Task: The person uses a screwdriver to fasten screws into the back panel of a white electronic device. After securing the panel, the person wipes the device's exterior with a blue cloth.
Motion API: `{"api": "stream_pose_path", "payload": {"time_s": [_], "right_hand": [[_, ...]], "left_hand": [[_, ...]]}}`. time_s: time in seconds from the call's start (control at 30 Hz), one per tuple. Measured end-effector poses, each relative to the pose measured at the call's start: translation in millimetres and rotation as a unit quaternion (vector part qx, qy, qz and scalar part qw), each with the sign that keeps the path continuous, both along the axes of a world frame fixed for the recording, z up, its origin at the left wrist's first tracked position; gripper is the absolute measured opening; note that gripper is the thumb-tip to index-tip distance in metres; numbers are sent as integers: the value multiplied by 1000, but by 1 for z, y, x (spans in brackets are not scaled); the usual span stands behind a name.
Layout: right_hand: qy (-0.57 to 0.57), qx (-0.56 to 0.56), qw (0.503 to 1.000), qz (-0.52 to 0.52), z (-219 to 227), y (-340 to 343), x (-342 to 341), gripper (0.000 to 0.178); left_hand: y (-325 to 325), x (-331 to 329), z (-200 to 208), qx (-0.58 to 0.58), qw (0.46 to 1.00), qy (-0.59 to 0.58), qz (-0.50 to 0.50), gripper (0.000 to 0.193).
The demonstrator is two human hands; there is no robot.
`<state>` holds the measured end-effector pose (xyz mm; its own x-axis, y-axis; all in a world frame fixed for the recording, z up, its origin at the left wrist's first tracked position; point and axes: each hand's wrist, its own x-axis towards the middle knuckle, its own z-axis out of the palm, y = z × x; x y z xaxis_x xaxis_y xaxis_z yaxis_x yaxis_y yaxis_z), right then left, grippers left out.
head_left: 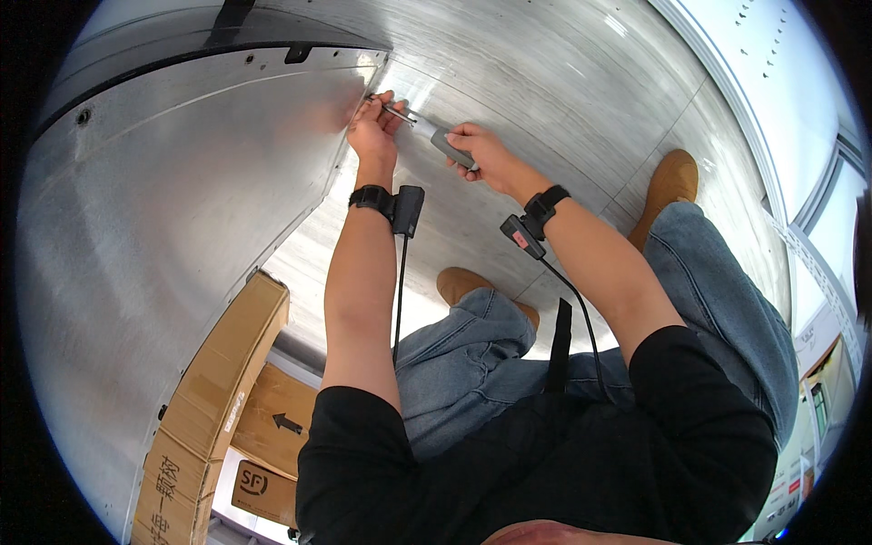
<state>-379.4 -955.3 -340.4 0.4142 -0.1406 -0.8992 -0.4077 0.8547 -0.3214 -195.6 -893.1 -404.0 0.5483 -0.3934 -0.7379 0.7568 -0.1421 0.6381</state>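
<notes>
My right hand (481, 156) is closed around the thick grey handle of a screwdriver (440, 138). Its thin metal shaft points up and left toward the far corner of a large silver metal panel (182, 218). At that corner, my left hand (372, 132) has its fingers curled about the front of the shaft, against the panel's edge. The fingers cover the tip, so whether a screw sits there cannot be seen. Small holes (84, 116) run along the panel's upper border.
Brown cardboard boxes (259, 318) stand at the lower left beside the panel. Grey wood-look floor (563, 100) lies under my boots (674, 182). Cables (581, 304) run from black straps on both wrists. A white cabinet-like structure (790, 100) curves along the right.
</notes>
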Motion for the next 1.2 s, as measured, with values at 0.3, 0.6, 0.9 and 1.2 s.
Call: {"api": "stream_pose_path", "payload": {"time_s": [0.3,0.6,0.9,1.2], "right_hand": [[22,-185,980,62,-4,6,4,32],[117,-503,843,149,-8,34,5,43],[5,-89,991,102,-2,4,4,43],[83,-430,856,276,9,21,11,47]], "left_hand": [[4,0,1,57,996,-56,-48,15],[-4,5,8,95,992,-39,-77,9],[-3,8,8,83,994,-13,-76,8],[-3,10,14,127,983,-46,-128,11]]}}
